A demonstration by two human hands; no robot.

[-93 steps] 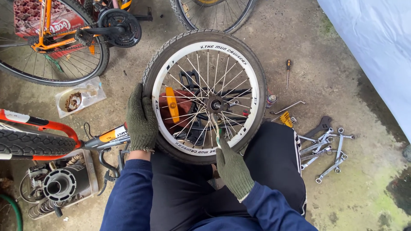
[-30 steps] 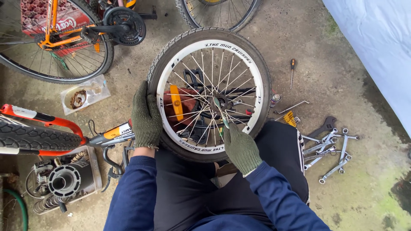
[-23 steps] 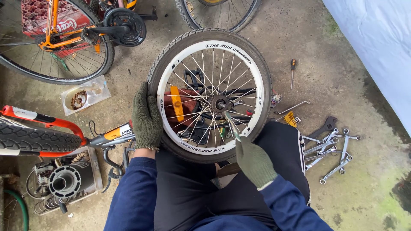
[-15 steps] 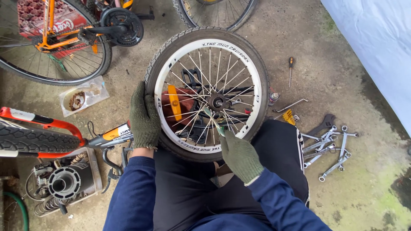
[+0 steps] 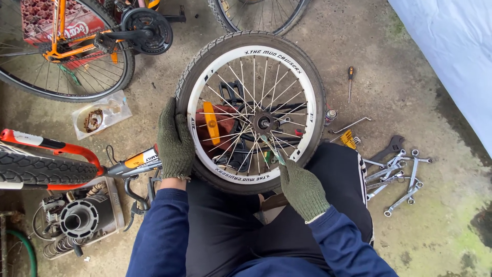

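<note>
While the small bicycle wheel stands upright on the person's lap, its tyre resting against the dark trousers, the left hand in a green knitted glove wraps its fingers closed over the tyre and white rim on the wheel's left side. The right hand, gloved the same, sits just below the rim at the lower right, fingers curled shut around a thin tool whose tip pokes up between the spokes toward the hub. An orange reflector is clipped among the spokes left of the hub. On the concrete to the right lie a heap of spanners and a screwdriver. To the left sits an orange bicycle.
</note>
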